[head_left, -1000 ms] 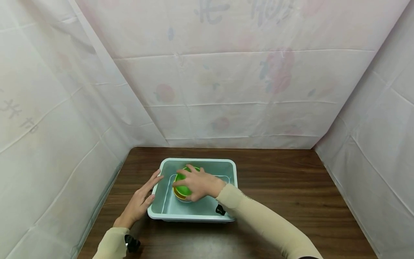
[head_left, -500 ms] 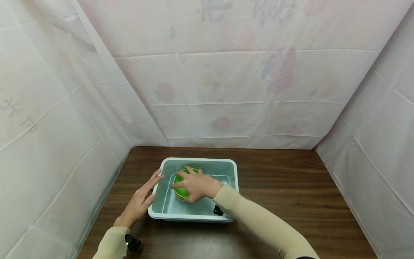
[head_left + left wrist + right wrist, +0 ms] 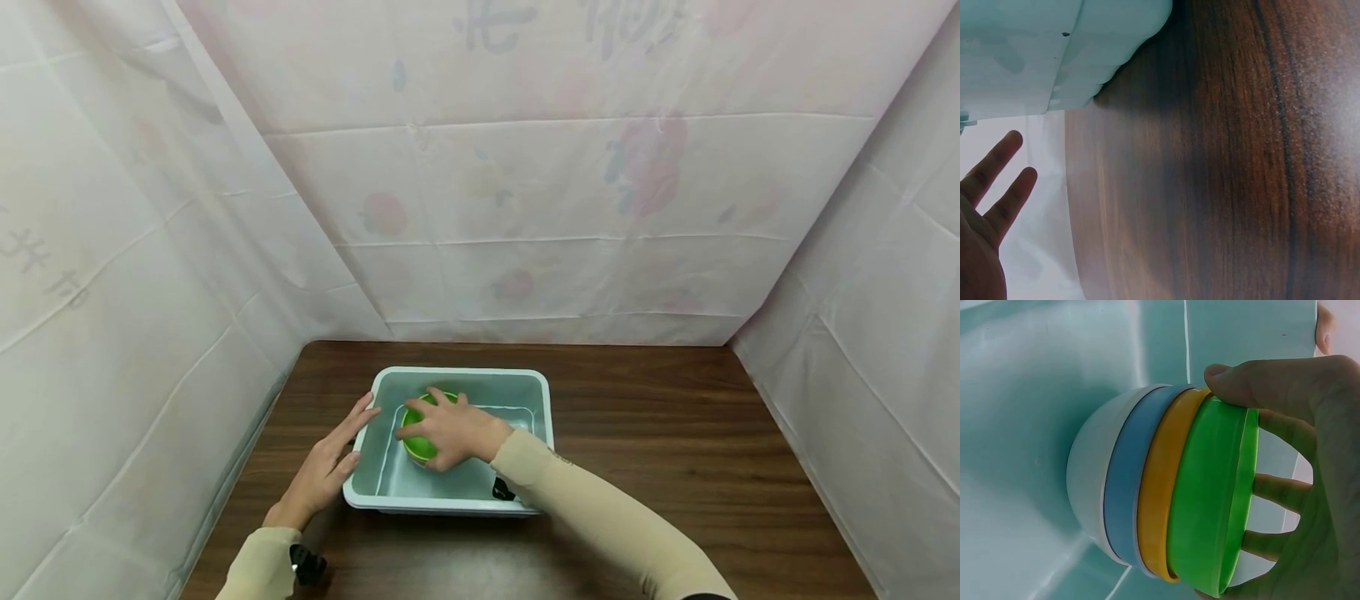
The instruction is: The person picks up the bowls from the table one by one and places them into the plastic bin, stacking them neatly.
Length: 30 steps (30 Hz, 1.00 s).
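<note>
My right hand grips the green bowl by its rim, thumb on one side and fingers spread over the other. That bowl is the top of a nested stack: under it come an orange bowl, a blue bowl and a white bowl. The stack stands in the left half of a pale blue-green plastic basin. At the basin's left rim, my left hand lies with its fingers straight; in the left wrist view two of its fingers show below the basin wall.
The basin sits on a dark brown wooden table. White printed sheeting hangs behind the table and along both sides. Beige sleeves cover my forearms, with a black device at the left wrist.
My right hand has shifted slightly left with the green bowl, which now covers more of the orange bowl in the head view. The left hand and basin keep their places.
</note>
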Motion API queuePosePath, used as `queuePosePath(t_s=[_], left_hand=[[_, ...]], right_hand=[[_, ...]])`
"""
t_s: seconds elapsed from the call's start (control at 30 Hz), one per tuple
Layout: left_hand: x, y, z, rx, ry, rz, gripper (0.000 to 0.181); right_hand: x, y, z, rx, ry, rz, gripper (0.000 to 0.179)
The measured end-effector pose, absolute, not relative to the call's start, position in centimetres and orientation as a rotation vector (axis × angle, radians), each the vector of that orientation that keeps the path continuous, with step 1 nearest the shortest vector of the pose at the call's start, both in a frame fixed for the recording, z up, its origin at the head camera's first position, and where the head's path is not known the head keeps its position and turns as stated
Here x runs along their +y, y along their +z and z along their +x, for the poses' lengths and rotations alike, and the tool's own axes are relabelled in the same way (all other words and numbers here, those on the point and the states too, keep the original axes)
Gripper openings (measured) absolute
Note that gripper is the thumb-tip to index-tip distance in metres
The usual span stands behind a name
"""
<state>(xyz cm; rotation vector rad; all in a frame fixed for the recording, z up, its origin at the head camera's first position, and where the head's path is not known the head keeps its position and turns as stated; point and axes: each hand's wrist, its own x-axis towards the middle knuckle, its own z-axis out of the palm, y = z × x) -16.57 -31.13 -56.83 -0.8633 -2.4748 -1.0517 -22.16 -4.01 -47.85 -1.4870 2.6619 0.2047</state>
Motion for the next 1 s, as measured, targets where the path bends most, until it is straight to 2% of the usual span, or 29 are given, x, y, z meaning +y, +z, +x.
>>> queuePosePath(t_s=[1.0], left_hand=[[-31.0, -56.7, -16.3, -2.482, -1.056, -0.846, 0.054]], right_hand=[[-4.2, -49.0, -22.4, 2.653, 0.153, -1.479, 0.055]])
